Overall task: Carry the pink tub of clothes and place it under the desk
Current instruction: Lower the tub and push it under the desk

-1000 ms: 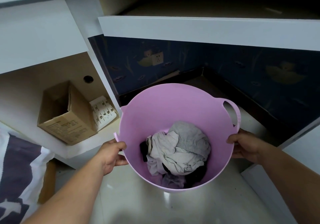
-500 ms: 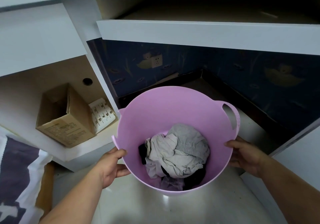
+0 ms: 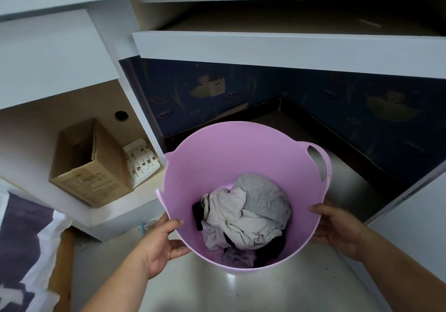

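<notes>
1. Pink tub (image 3: 217, 166) at frame centre, before the desk (image 3: 277, 46) opening at 12 o'clock
2. Clothes (image 3: 246, 212) heaped inside
3. Left hand (image 3: 160, 241) at 8 o'clock, right hand (image 3: 337, 229) at 4 o'clock, fingers spread flat against tub walls
4. Cardboard box (image 3: 96, 166) at 9 o'clock

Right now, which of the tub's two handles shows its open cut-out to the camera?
The handle on the right rim of the pink tub, above the right hand; the left handle appears only edge-on, its opening hidden.
</notes>
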